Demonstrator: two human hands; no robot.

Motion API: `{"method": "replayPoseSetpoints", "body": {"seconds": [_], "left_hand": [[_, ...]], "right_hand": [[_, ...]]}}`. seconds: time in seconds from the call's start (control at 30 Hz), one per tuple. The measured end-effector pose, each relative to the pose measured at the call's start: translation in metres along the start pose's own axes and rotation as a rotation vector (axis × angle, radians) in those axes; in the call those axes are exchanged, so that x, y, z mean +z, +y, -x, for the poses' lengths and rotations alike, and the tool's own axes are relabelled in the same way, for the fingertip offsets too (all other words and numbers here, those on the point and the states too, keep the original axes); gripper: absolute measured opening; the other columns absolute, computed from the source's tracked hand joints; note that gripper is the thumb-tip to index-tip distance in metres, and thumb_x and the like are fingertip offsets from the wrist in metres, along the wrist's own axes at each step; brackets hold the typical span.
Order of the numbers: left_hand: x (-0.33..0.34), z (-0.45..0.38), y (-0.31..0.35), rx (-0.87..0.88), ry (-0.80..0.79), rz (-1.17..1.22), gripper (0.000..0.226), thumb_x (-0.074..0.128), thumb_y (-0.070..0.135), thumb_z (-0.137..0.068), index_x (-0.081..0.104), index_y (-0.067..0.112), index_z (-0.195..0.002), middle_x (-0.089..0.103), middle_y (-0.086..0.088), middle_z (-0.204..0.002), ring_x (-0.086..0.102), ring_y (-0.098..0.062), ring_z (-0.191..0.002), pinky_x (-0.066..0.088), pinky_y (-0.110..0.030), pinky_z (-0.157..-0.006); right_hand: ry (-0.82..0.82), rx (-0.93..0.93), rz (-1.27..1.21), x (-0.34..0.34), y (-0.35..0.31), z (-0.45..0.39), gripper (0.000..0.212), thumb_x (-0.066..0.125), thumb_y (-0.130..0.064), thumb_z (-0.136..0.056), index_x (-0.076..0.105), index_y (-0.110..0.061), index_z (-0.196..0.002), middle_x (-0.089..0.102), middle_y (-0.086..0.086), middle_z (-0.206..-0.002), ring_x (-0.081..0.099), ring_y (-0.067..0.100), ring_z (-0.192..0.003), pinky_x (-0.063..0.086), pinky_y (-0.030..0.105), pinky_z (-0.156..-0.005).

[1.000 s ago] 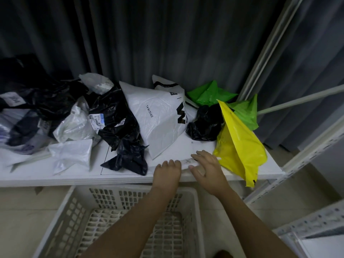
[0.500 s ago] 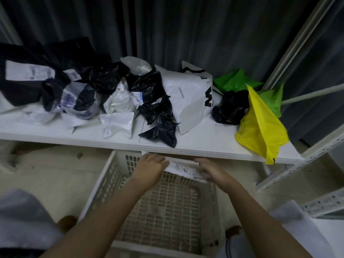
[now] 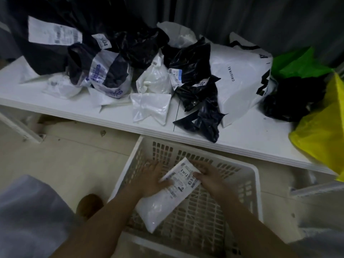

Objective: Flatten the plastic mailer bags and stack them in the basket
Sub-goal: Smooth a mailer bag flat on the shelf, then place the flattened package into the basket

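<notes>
A white slatted basket (image 3: 255, 192) stands on the pale floor, near side of a white shelf (image 3: 240, 138). Inside it lies one flattened white mailer bag (image 3: 163, 203), set diagonally, its printed shipping label at the far end and its plain end toward the near left wall of the basket. It rests on the basket floor as far as can be judged.

The left hand (image 3: 150, 180) lies palm down on the left edge of the bag, fingers extended and flat against the plastic beside the label. The right hand (image 3: 208, 176) lies on the far right corner of the bag, fingers spread and curved over the label's edge. Neither hand is pinching; both press on the bag from above.

On the shelf, unflattened bags remain in a heap. From left to right: a large black bag with a white label (image 3: 46, 38); a clear bag with blue print (image 3: 109, 75); a small white crumpled bag (image 3: 150, 108) near the front edge; a black crumpled bag (image 3: 202, 108); a large white bag printed "ORIGINAL" (image 3: 238, 84); a green bag (image 3: 297, 66) at the far right; a yellow bag (image 3: 322, 131) overhanging the shelf's right end. A dark curtain (image 3: 242, 17) hangs behind the shelf.
</notes>
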State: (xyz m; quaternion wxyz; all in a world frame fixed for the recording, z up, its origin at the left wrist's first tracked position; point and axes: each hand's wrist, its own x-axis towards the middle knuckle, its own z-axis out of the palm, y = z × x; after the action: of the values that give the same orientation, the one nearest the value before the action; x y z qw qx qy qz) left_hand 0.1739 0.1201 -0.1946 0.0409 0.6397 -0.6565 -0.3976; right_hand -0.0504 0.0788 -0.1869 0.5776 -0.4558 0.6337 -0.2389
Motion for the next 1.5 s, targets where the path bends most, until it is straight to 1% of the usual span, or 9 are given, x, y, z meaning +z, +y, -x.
{"method": "replayPoseSetpoints", "body": {"seconds": [0.17, 0.3, 0.57, 0.7, 0.8, 1.0, 1.13, 1.3, 1.5], "left_hand": [[0.01, -0.025, -0.008, -0.11, 0.016, 0.434, 0.029, 0.049, 0.02, -0.099, 0.052, 0.009, -0.125, 0.059, -0.005, -0.116, 0.055, -0.013, -0.096, 0.045, -0.011, -0.068], [0.022, -0.041, -0.028, -0.25, 0.075, 0.564, 0.018, 0.048, 0.016, -0.099, 0.056, 0.009, -0.113, 0.062, -0.017, -0.113, 0.06, -0.03, -0.104, 0.049, -0.033, -0.082], [0.032, -0.052, -0.053, -0.32, 0.087, -0.02, 0.057, 0.043, 0.019, -0.098, 0.021, 0.007, -0.149, 0.034, -0.018, -0.147, 0.041, -0.03, -0.131, 0.036, -0.035, -0.103], [0.022, -0.053, -0.056, -0.275, 0.001, -0.102, 0.055, 0.041, 0.018, -0.099, 0.021, 0.01, -0.149, 0.035, -0.014, -0.147, 0.042, -0.03, -0.129, 0.04, -0.036, -0.098], [0.015, -0.052, -0.052, -0.232, 0.011, -0.073, 0.044, 0.041, 0.015, -0.097, 0.039, 0.015, -0.142, 0.047, -0.011, -0.14, 0.051, -0.027, -0.121, 0.046, -0.036, -0.096], [-0.023, -0.034, 0.008, -0.074, 0.199, 0.004, 0.032, 0.038, 0.01, -0.097, 0.058, 0.011, -0.122, 0.066, -0.015, -0.108, 0.063, -0.028, -0.092, 0.045, -0.026, -0.072], [-0.053, -0.019, 0.067, 0.033, 0.417, 0.036, 0.026, 0.039, 0.02, -0.099, 0.055, 0.015, -0.119, 0.067, -0.009, -0.096, 0.063, -0.026, -0.08, 0.047, -0.032, -0.064], [-0.082, -0.021, 0.122, 0.18, 0.688, 0.011, 0.024, 0.044, 0.024, -0.097, 0.055, 0.009, -0.113, 0.057, -0.011, -0.107, 0.053, -0.03, -0.101, 0.048, -0.043, -0.077], [-0.1, -0.045, 0.159, 0.012, 0.479, -0.003, 0.058, 0.051, 0.047, -0.093, 0.043, 0.008, -0.134, 0.052, -0.017, -0.126, 0.045, -0.035, -0.119, 0.044, -0.046, -0.095]], "right_hand": [[0.024, -0.014, -0.136, 0.02, 0.001, -0.023, 0.043, 0.071, -0.013, -0.085, 0.054, -0.019, -0.124, 0.062, 0.0, -0.112, 0.064, 0.013, -0.094, 0.056, 0.018, -0.065], [-0.111, 0.174, -0.232, 0.053, 0.033, -0.035, 0.037, 0.072, -0.007, -0.082, 0.062, -0.018, -0.116, 0.07, 0.006, -0.109, 0.069, 0.024, -0.095, 0.057, 0.029, -0.065], [0.026, 0.384, -0.063, 0.129, 0.08, -0.07, 0.028, 0.064, 0.0, -0.086, 0.064, 0.002, -0.114, 0.064, 0.021, -0.118, 0.065, 0.034, -0.1, 0.053, 0.048, -0.09], [0.062, 0.429, -0.006, 0.126, 0.073, -0.071, 0.036, 0.058, 0.003, -0.09, 0.053, -0.003, -0.125, 0.056, 0.015, -0.125, 0.06, 0.035, -0.104, 0.05, 0.028, -0.08], [0.079, 0.298, 0.138, 0.105, 0.053, -0.064, 0.017, 0.048, 0.007, -0.094, 0.058, -0.006, -0.094, 0.053, 0.011, -0.093, 0.051, 0.022, -0.068, 0.043, 0.015, -0.051], [0.056, -0.219, 0.343, 0.046, -0.013, -0.027, 0.012, 0.054, -0.011, -0.094, 0.062, -0.019, -0.099, 0.054, -0.011, -0.078, 0.055, 0.014, -0.075, 0.042, 0.017, -0.082], [0.171, -0.496, 0.455, 0.009, -0.07, 0.019, 0.014, 0.053, -0.014, -0.094, 0.066, -0.02, -0.097, 0.06, -0.008, -0.072, 0.055, 0.004, -0.061, 0.043, 0.017, -0.057], [0.402, -0.689, 0.46, -0.02, -0.115, 0.045, 0.016, 0.053, -0.008, -0.09, 0.067, -0.014, -0.096, 0.059, 0.0, -0.091, 0.056, 0.014, -0.076, 0.048, 0.027, -0.07], [0.443, -0.592, 0.546, -0.056, -0.144, 0.034, 0.03, 0.054, -0.012, -0.092, 0.056, -0.016, -0.122, 0.049, 0.007, -0.125, 0.054, 0.023, -0.102, 0.041, 0.026, -0.077]]}}
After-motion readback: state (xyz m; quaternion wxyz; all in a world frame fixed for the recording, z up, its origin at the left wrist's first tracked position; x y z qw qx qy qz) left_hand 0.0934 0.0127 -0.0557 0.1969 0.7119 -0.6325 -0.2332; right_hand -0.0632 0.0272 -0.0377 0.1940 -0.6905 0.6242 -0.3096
